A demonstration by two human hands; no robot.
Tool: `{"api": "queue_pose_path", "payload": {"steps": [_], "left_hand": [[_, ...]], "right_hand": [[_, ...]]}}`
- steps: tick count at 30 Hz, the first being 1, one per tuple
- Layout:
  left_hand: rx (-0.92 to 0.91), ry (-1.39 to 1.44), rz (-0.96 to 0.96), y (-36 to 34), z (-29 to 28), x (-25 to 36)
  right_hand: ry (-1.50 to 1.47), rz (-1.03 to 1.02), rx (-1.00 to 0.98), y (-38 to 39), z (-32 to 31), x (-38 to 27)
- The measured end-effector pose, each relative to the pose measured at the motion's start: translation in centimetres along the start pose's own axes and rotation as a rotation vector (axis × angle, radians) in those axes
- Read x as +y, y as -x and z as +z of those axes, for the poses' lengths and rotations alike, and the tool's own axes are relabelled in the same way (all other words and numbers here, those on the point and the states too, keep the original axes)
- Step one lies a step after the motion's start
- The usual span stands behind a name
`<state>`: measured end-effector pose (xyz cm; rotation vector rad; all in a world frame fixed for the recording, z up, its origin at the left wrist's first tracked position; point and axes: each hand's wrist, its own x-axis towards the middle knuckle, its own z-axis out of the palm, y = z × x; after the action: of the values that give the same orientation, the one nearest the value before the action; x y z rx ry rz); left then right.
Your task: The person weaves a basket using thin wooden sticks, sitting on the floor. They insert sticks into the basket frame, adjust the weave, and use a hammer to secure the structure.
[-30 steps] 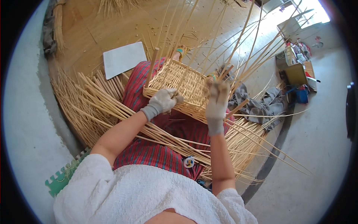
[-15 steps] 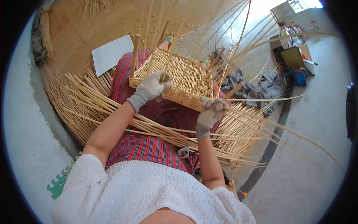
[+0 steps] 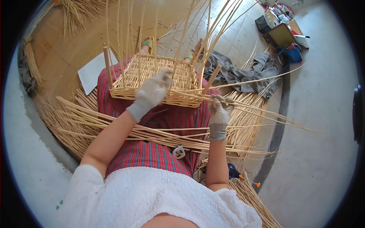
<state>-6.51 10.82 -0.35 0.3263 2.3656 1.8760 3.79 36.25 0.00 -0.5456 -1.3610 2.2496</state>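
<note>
— Where was the basket (image 3: pixel 152 78) when you looked over?

— Resting on the person's lap, on the red plaid skirt (image 3: pixel 152 152), with its upright stakes (image 3: pixel 129 34) fanning away from the body. The near wall faced the weaver.

— And the hands?

— Both gloved. The left hand (image 3: pixel 152 93) lay curled over the near rim, fingers folded down onto the weave, pressing there rather than spread. The right hand (image 3: pixel 219 110) sat just off the basket's right front corner, closed around a bundle of long cane strands (image 3: pixel 262 114).

— Which way did those strands run?

— Crosswise. Their long axis ran from the corner by the right hand out to the person's right and slightly down, tips trailing over the floor. So the free length lay on the right hand's side, and the right hand was plainly the nearer one to it; the left only reached the basket end

— Anything else about?

— More loose cane (image 3: pixel 83 121) under the knees, and a grey cloth (image 3: pixel 243 74) beyond the basket
</note>
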Motion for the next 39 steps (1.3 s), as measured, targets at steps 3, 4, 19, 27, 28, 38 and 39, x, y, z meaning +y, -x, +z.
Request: {"api": "queue_pose_path", "payload": {"steps": [3, 4, 19, 27, 28, 38, 39], "left_hand": [[-0.497, -0.207, -0.596, -0.8, 2.4, 1.8], [-0.363, -0.33, -0.435, 0.3, 2.7, -0.4], [-0.305, -0.191, -0.604, 0.6, 3.4, 0.8], [0.097, -0.75, 0.382, 5.5, -4.0, 0.3], [0.14, -0.989, 0.533, 6.0, -5.8, -0.1], [-0.271, -1.109, 0.301, 6.0, -9.4, -3.1], [-0.169, -1.074, 0.404, 6.8, -9.7, -3.6]], "right_hand": [[0.49, -0.117, -0.099, -1.1, 0.7, -2.1], [0.65, -0.02, -0.133, -2.2, 3.5, -3.4], [0.272, -0.157, -0.076, 3.2, -0.8, -2.1], [0.901, -0.064, -0.286, 2.6, -3.4, -2.4], [1.177, -0.455, -0.42, 3.6, -1.0, -1.8], [2.164, -0.626, -0.678, 0.8, 5.2, 2.0], [2.206, -0.62, -0.703, 1.2, 5.1, 1.5]]}}
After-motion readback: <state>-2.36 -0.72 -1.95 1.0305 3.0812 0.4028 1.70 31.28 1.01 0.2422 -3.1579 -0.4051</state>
